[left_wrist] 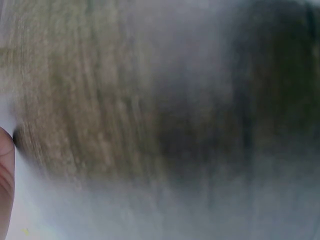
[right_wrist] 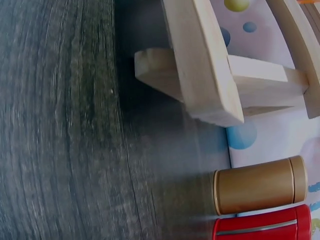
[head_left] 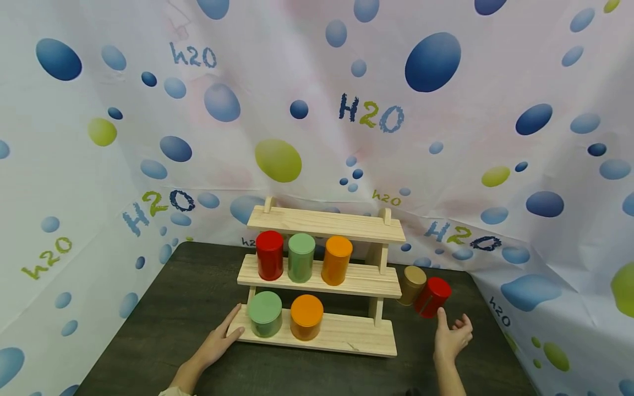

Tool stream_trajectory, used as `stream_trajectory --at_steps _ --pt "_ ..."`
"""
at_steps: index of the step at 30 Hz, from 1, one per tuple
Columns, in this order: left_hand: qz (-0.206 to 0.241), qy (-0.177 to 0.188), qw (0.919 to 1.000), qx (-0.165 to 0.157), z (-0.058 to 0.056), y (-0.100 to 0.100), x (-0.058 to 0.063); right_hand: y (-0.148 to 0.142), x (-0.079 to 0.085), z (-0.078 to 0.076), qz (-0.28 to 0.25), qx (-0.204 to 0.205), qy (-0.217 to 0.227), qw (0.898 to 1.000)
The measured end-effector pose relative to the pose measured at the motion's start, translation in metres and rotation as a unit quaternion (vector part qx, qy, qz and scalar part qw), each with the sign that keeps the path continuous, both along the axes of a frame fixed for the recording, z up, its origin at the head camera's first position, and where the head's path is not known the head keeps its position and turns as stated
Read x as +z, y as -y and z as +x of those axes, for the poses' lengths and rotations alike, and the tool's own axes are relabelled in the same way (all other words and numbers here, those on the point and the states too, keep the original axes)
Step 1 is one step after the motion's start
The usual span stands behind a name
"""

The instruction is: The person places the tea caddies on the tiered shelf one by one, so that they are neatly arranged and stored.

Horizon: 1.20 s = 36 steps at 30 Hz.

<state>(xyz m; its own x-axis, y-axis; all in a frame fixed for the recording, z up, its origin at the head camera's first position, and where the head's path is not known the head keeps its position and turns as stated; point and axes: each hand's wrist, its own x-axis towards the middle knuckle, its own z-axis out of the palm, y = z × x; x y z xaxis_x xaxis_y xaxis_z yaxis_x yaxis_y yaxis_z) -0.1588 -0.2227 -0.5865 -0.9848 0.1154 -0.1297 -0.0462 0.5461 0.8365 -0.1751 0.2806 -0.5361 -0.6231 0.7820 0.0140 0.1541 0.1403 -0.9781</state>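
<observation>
At the left end of a tiered wooden shelf, my left hand touches the lowest board with extended fingers. A short green canister and a short orange canister stand on that board. My right hand is just in front of a tall red canister, thumb and fingers apart with nothing between them. Beside the red one stands a gold canister. The left wrist view is blurred; only a fingertip shows at its edge.
The middle board carries a red canister, a tall green canister and a tall orange canister. Above it is the top board. Everything stands on a dark table before a white patterned sheet.
</observation>
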Motion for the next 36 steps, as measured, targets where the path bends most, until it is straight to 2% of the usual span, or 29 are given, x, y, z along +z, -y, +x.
stream_trajectory --at_steps 7,15,25,36 --pt "0.001 -0.002 1.0000 0.000 0.000 0.000 -0.001 -0.007 -0.007 -0.001 0.004 0.012 0.017 1.000" --pt "0.000 -0.003 1.0000 0.001 0.000 -0.001 0.001 -0.012 -0.008 -0.007 0.016 0.028 0.015 0.999" --pt "0.000 -0.003 1.0000 0.000 0.002 -0.001 0.002 -0.010 0.001 -0.026 0.044 0.054 0.015 0.997" --pt "0.001 -0.003 1.0000 0.000 0.001 0.000 0.003 -0.006 0.007 -0.039 0.056 0.094 0.042 0.993"
